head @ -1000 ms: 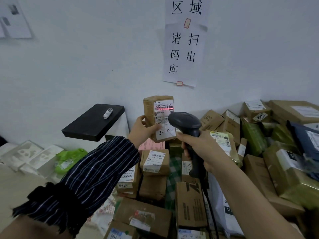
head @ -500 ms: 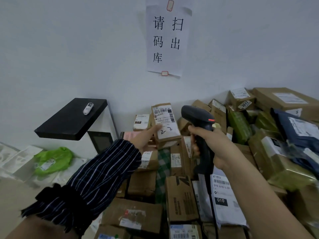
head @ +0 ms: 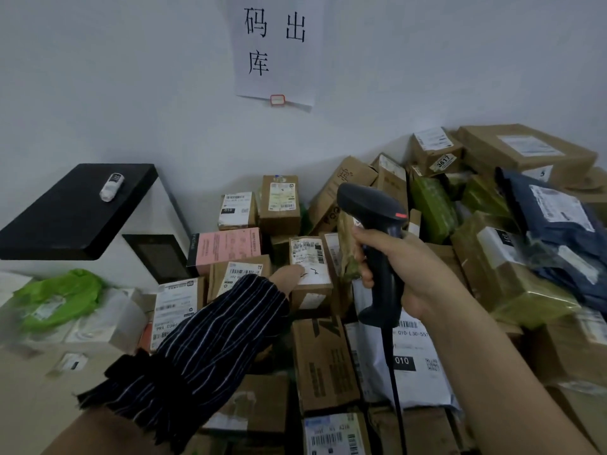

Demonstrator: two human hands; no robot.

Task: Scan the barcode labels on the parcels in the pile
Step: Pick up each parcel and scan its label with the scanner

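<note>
My left hand touches the white label of a small brown parcel standing mid-pile, its long axis upright. I cannot tell whether that hand grips it. My right hand, fingers clamped round the scanner, is just right of the parcel, with the scanner's nose aimed above the label.

Brown parcel, white barcode label up, on the pile, black scanner upright beside

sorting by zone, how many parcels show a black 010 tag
2: the small box behind the pink parcel, and the white mailer below the scanner. More may be hidden.
</note>
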